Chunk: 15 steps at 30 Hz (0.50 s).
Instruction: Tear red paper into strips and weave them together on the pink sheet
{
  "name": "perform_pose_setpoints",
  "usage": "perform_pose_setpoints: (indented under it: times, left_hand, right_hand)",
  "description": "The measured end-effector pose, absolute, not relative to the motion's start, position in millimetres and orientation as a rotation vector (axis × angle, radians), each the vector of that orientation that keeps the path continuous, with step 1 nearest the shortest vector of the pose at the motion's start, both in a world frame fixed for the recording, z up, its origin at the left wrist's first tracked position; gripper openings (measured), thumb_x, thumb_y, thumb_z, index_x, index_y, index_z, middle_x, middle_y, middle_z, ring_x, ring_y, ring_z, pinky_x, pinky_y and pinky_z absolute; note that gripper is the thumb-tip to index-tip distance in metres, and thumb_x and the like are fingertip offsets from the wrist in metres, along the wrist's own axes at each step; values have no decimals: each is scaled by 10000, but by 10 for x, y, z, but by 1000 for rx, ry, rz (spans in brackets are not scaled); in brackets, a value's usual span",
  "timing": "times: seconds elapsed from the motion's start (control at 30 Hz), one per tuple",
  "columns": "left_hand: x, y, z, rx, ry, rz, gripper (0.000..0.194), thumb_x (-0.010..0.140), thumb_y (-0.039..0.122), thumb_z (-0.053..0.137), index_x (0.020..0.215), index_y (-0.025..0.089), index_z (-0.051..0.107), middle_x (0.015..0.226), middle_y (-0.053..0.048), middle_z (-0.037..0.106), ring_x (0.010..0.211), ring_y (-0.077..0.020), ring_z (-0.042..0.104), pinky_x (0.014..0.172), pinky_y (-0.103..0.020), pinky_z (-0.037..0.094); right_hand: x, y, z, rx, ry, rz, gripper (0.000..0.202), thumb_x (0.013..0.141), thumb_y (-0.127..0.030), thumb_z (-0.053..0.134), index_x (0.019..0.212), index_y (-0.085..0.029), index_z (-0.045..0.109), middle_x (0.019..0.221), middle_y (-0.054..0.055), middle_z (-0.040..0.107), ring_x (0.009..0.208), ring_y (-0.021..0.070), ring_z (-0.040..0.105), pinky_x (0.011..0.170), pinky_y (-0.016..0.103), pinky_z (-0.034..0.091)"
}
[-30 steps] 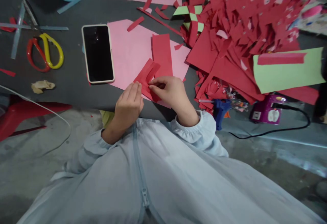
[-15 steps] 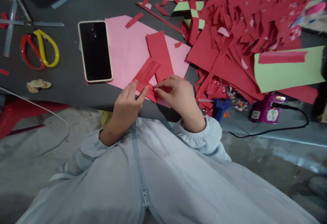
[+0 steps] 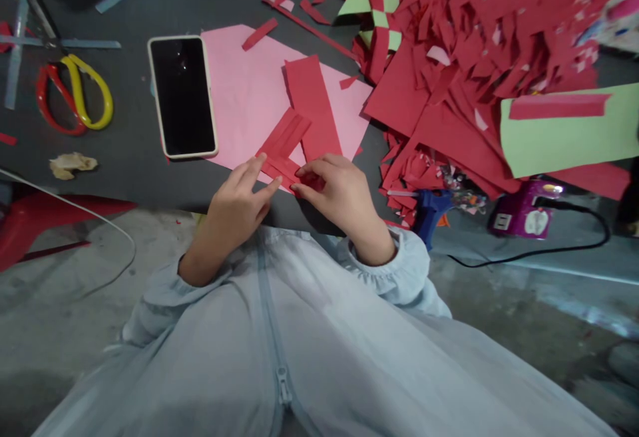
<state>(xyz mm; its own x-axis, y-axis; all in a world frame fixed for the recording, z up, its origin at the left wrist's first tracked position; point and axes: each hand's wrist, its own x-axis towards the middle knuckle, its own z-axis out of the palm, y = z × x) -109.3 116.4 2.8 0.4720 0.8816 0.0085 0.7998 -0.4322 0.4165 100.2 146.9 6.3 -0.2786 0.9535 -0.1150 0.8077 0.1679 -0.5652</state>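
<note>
Near the table's front edge, red paper strips [image 3: 283,139] lie across one another at an angle on a pink paper sheet [image 3: 229,84]. My left hand [image 3: 238,199] rests at their left side, fingers stretched out and fingertips on the red paper. From the right, my right hand [image 3: 342,196] pinches the end of a red strip between thumb and fingers; its curled fingers hide part of that strip. A wider red paper piece [image 3: 313,101] lies flat just beyond my right hand.
A phone [image 3: 184,98] lies left of the pink sheet, with red-and-yellow-handled scissors [image 3: 74,94] farther left. Cut red paper [image 3: 479,38] is heaped at the right. Beside it are a green sheet [image 3: 569,134], a blue glue gun [image 3: 433,214] and a purple box with a black cord [image 3: 524,214].
My left hand has shifted slightly left and its fingers lie lower on the strips. My right hand has moved a little left and down, still pinching the red paper.
</note>
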Motion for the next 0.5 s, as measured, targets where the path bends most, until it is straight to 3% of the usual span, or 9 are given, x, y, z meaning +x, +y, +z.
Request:
perform_pose_setpoints:
  times: [0.5]
  left_hand:
    - [-1088,1199,16,2334,1453,333,388,957,210,460,1307,140,612,1517,-163,515,1372,-306,504,1137,-496,444]
  right_hand:
    - [1230,1272,26,-1549,-2260,766,210,823,-372,745,937,-204,691,914,93,686,877,269,602,790,396,484]
